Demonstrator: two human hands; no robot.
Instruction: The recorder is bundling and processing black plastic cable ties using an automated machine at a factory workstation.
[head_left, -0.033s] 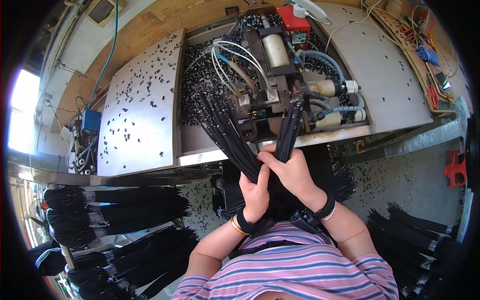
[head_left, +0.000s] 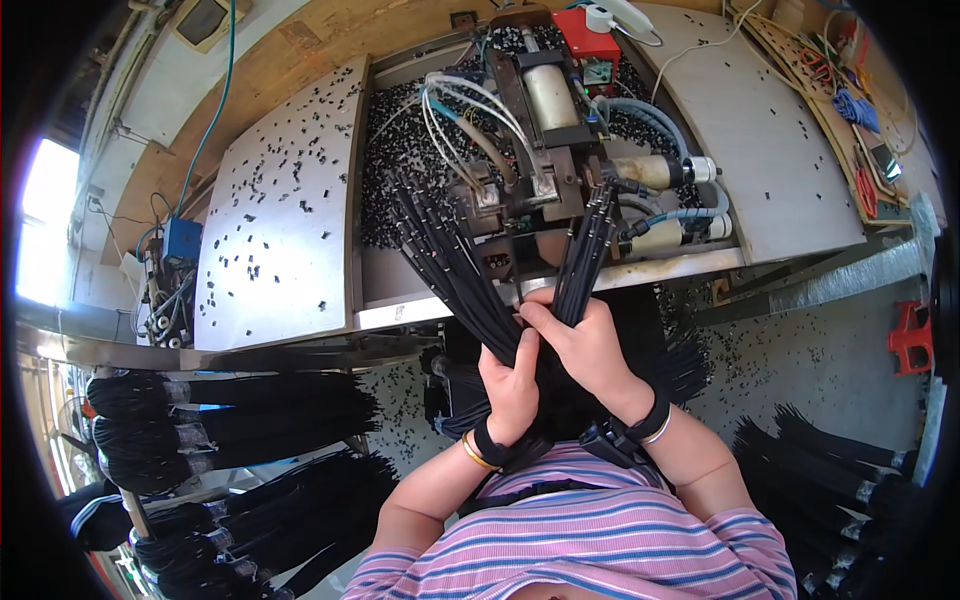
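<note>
Hands meet in front of the machine (head_left: 545,150): the left hand (head_left: 510,385) clamps a fanned bundle of black cords (head_left: 450,265), the right hand (head_left: 585,345) grips a second bundle (head_left: 585,250) rising toward the machine on the speckled surface (head_left: 280,220).

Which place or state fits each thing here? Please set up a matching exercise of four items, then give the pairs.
Things:
1. left hand
2. right hand
3. red box
4. small black parts

Places or states:
A. scattered over the grey metal plate
B. at the far end of the machine
C. grips the cord bundle fanning left
D. grips the cord bundle rising straight

Pairs: 1-C, 2-D, 3-B, 4-A
</note>
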